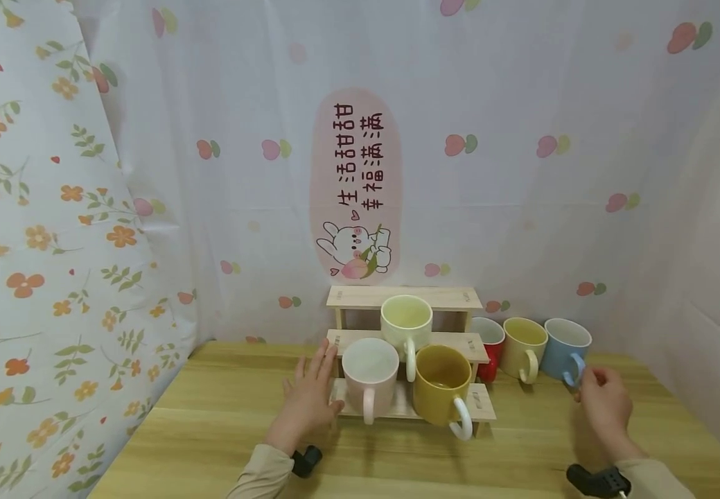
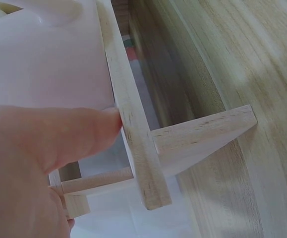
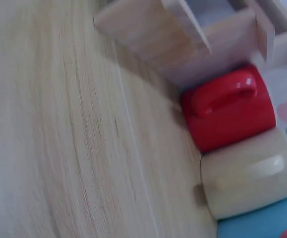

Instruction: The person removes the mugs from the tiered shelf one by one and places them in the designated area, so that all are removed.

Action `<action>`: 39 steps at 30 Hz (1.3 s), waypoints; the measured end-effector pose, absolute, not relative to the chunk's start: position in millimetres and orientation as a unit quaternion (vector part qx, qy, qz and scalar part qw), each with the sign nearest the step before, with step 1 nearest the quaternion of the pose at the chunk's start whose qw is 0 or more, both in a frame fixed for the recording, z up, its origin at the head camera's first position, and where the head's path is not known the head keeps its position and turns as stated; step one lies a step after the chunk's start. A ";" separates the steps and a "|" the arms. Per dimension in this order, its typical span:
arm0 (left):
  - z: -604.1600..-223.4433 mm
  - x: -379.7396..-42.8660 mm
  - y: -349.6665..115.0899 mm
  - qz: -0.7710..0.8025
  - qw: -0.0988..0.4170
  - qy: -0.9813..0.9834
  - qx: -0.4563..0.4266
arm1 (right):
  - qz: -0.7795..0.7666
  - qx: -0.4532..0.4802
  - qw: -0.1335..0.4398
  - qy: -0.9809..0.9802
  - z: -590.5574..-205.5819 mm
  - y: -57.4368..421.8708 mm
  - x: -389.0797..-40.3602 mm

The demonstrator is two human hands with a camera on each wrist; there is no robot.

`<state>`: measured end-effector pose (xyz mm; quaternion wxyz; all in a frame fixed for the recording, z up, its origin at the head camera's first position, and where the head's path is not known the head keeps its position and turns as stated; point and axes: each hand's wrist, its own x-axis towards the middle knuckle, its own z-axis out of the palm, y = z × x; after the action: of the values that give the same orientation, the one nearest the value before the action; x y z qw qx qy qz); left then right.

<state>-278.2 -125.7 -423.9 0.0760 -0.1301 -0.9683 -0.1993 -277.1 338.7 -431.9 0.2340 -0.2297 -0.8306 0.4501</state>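
Note:
My left hand [image 1: 311, 396] is spread at the left side of a small three-step wooden shelf [image 1: 405, 296]. Its thumb [image 2: 84, 133] touches the edge of the lowest step, beside a pale pink mug [image 1: 370, 374]. At the right, the curled fingers of my right hand [image 1: 606, 405] pinch the handle of a light blue mug [image 1: 562, 352]; a fingertip shows at the corner of the right wrist view. That mug stands upright in a row with a cream-yellow mug [image 3: 250, 173] and a red mug [image 3: 230, 111], next to the shelf.
A mustard mug [image 1: 441, 384] with a white handle shares the lowest step with the pink one. On the middle step stands a pale green mug [image 1: 406, 324]. Behind the wooden table [image 1: 210, 416] hangs a patterned white curtain [image 1: 241, 208]; a flowered cloth [image 1: 41, 277] hangs left.

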 end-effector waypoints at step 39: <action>-425.3 -279.5 -125.0 -0.199 0.082 -0.967 -0.134 | 0.677 -0.018 0.061 -0.733 -348.0 202.1 -230.4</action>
<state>-279.5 -125.0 -425.3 0.0825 -0.1345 -0.9671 -0.1994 -230.4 202.1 -348.0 0.0610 -0.0176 -0.7331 0.6772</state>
